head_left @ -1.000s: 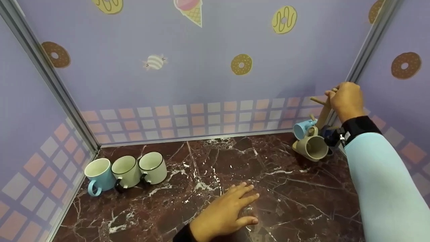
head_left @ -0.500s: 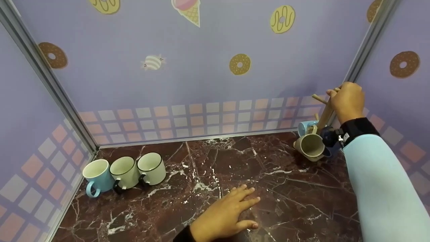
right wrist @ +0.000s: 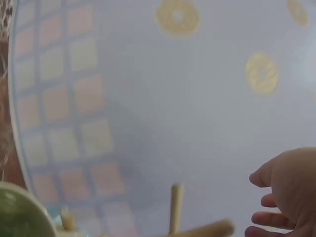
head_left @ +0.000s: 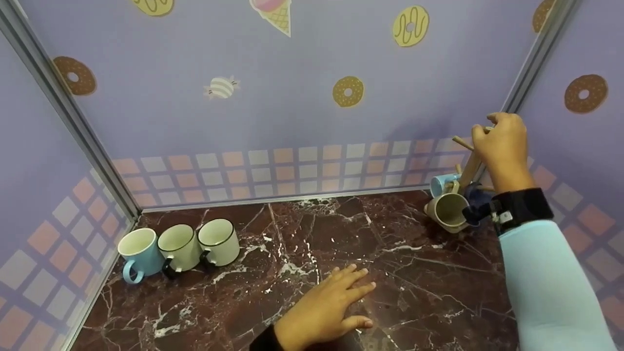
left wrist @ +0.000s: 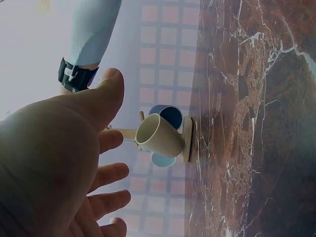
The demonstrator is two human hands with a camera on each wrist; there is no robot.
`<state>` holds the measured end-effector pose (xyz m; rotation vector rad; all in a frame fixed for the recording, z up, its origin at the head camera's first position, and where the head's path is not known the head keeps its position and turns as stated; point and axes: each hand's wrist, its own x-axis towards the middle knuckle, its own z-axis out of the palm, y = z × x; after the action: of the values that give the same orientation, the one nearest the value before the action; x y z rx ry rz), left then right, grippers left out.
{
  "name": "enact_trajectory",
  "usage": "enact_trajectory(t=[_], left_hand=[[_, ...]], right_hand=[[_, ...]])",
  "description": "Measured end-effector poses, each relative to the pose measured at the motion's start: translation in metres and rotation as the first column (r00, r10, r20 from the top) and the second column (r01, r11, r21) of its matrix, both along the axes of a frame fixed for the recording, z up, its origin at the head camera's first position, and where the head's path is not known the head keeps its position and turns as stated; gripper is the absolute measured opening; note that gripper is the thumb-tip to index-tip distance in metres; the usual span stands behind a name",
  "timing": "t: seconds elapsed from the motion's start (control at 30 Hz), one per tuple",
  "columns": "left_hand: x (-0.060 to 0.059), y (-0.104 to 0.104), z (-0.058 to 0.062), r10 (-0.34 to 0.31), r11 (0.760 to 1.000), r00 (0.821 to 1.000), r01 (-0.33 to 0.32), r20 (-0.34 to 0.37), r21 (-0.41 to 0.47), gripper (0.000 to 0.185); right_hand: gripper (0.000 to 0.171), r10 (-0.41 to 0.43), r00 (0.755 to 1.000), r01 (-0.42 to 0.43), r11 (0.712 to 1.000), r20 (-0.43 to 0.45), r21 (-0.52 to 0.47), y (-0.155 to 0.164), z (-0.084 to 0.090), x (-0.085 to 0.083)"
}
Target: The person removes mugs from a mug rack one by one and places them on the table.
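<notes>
A wooden mug tree [head_left: 470, 169] stands in the back right corner, its base [left wrist: 187, 140] on the counter. On its pegs hang a beige mug [head_left: 448, 214], a light blue mug [head_left: 439, 185] and a dark blue mug [left wrist: 170, 115]. My right hand [head_left: 504, 148] is at the top of the post, thumb and fingers loosely bent and parted. In the right wrist view its fingers hold nothing, with the upper peg [right wrist: 176, 207] off to the side. My left hand [head_left: 324, 307] is over the front middle of the counter, palm down, fingers spread and holding nothing.
At the left stand a light blue mug [head_left: 141, 253], a pale green mug [head_left: 179, 248] and a white mug [head_left: 219, 243] with a dark rim, in a row. Patterned wall panels [head_left: 292, 122] enclose the dark marbled counter [head_left: 341, 234] on the back and both sides.
The mug tree turned slightly in the right hand, its beige mug shifting left. Since then the right hand has loosened, its fingers parting and its wrist dropping. The left hand stays in place.
</notes>
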<state>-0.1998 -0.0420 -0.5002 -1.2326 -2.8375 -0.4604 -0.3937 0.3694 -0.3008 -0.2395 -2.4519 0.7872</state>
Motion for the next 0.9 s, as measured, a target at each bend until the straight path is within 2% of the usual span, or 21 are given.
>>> enact_trajectory(t=[0.1,0.23,0.3,0.4,0.5,0.63,0.7,0.77,0.9], left_hand=[[0.001,0.000,0.001,0.013,1.000,1.000,-0.013,-0.025,-0.022,0.077],[0.003,0.002,0.003,0.018,0.999,0.999,-0.019,-0.026,-0.027,0.077],[0.004,0.002,0.003,0.011,1.000,1.000,-0.012,-0.027,-0.025,0.077],[0.007,0.003,0.004,-0.013,1.000,0.999,0.012,-0.036,-0.023,0.076],[0.009,0.003,0.004,-0.038,0.999,0.999,0.037,-0.039,-0.026,0.076],[0.011,0.003,0.004,-0.058,0.998,0.998,0.057,-0.039,-0.038,0.077],[0.011,0.004,0.003,-0.068,0.997,0.997,0.065,-0.044,-0.051,0.078],[0.011,0.004,0.002,-0.076,0.995,0.996,0.074,-0.045,-0.062,0.078],[0.010,0.004,0.000,-0.085,0.995,0.995,0.082,-0.044,-0.065,0.078]], right_hand=[[0.058,0.003,0.991,-0.006,1.000,-0.137,-0.023,-0.020,-0.007,0.013],[0.047,0.045,0.942,-0.057,0.998,-0.333,-0.026,-0.045,-0.030,0.027],[0.041,0.088,0.916,-0.093,0.996,-0.392,0.005,-0.053,-0.045,0.030],[0.036,0.133,0.903,-0.121,0.991,-0.408,0.055,-0.060,-0.070,0.034],[0.037,0.130,0.915,-0.109,0.991,-0.382,0.075,-0.058,-0.094,0.035],[0.048,0.061,0.961,-0.059,0.998,-0.271,0.015,-0.046,-0.121,0.038],[0.060,0.018,0.984,-0.023,0.999,-0.177,-0.024,-0.039,-0.133,0.041],[0.077,-0.022,0.997,0.020,0.999,-0.069,-0.042,-0.033,-0.146,0.042],[0.112,-0.074,0.991,0.079,0.996,0.113,-0.036,-0.025,-0.167,0.043]])
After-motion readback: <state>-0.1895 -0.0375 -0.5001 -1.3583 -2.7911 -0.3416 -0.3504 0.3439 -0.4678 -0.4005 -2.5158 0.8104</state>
